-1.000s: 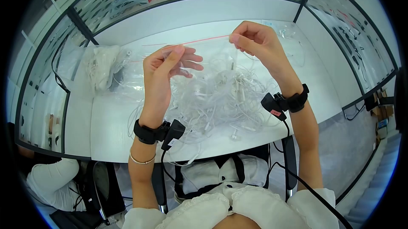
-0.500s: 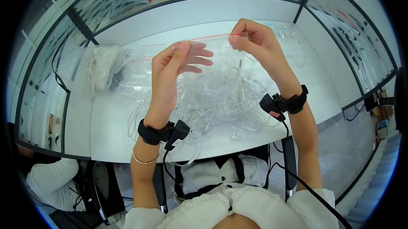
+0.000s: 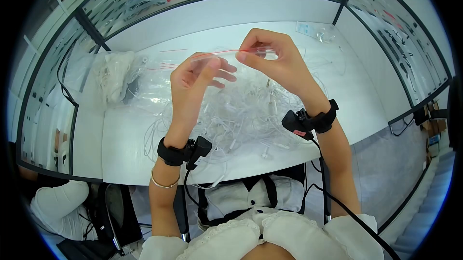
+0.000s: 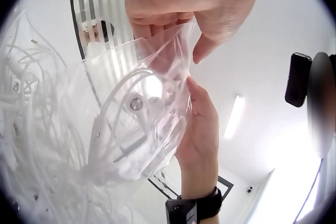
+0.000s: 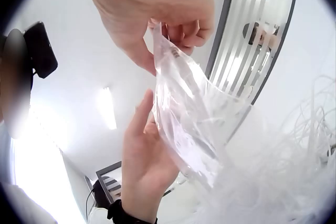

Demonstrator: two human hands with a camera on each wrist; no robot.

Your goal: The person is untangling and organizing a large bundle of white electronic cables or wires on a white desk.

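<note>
A clear plastic zip bag (image 4: pixel 170 61) with a red line along its top edge hangs between both hands. White earphones (image 4: pixel 136 104) with a coiled cord show through it in the left wrist view. My left hand (image 3: pixel 189 84) holds the bag's left end between thumb and fingers, the other fingers spread behind it. Thumb and forefinger of my right hand (image 3: pixel 275 60) pinch the top edge farther along, and the bag's right corner sticks out past them. Below the hands lies a tangled pile of white earphones (image 3: pixel 231 125) on the white desk (image 3: pixel 128 156).
At the left of the desk, clear bags (image 3: pixel 152 91) with red edges lie beside a bundled whitish bag (image 3: pixel 115 74). A small clear packet (image 3: pixel 320 32) sits at the back right. Low partitions (image 3: pixel 217 6) enclose the desk. Cables run from both wrist cameras.
My right hand has slid left along the bag's top edge, closer to my left hand, so more of the bag sticks out on its right. The left hand has shifted slightly.
</note>
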